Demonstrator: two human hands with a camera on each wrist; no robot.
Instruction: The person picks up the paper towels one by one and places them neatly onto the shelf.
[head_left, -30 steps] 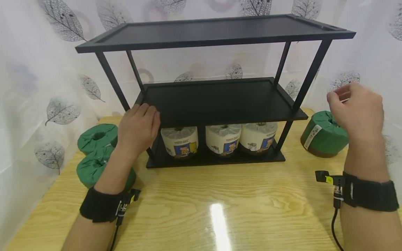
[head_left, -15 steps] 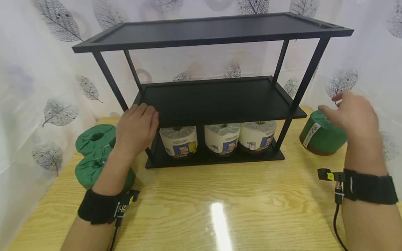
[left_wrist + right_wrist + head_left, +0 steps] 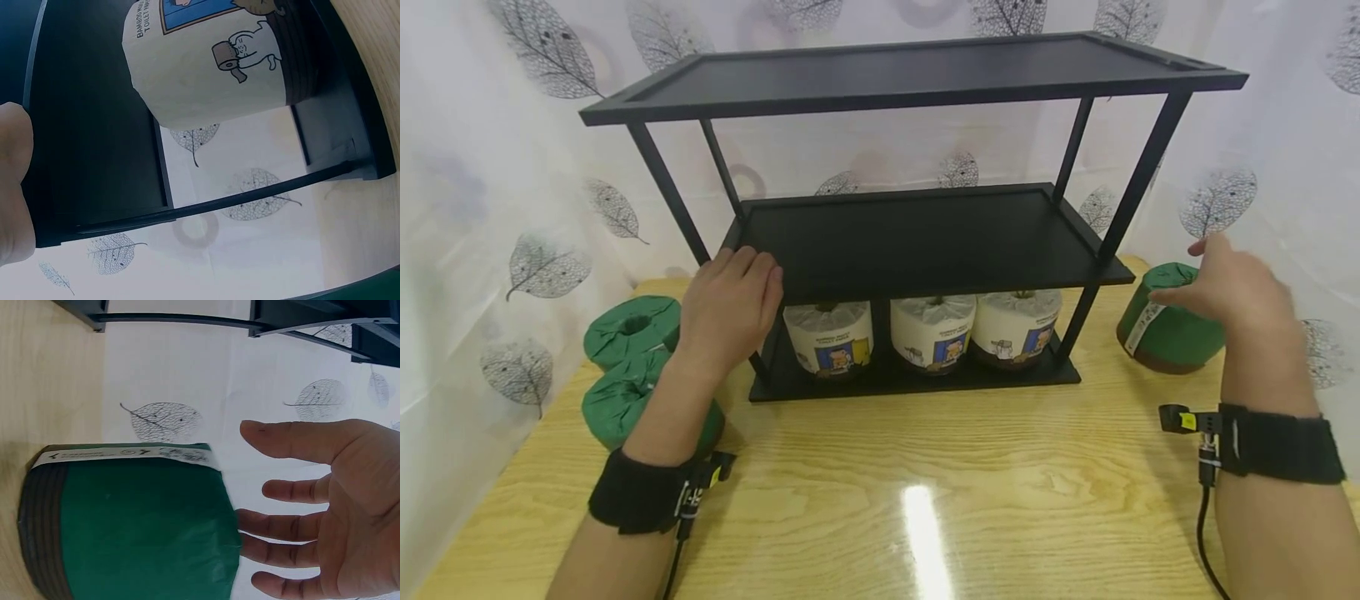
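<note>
From the head: left hand (image 3: pixel 730 304) curled round the front left corner of the middle shelf (image 3: pixel 895 242) of a black rack (image 3: pixel 887 79), fingertips hidden. Right hand (image 3: pixel 1243 287) spread beside the top of a green roll (image 3: pixel 1172 337), thumb well apart from the fingers. Green roll upright on the wooden table (image 3: pixel 835 475), just right of the rack. Two more green rolls (image 3: pixel 610 342) at the left, one partly behind the left forearm. Three cream rolls (image 3: pixel 913 329) in a row on the bottom shelf (image 3: pixel 880 387).

From the left wrist: only part of the left hand, against the rack's edge; one cream roll, cat cartoon on its wrapper, near by.

From the right wrist: palm in view, fingers straight and separated, middle fingertips at the green roll's top; contact impossible to tell. White label strip (image 3: pixel 119 453) along the roll's side.
</note>
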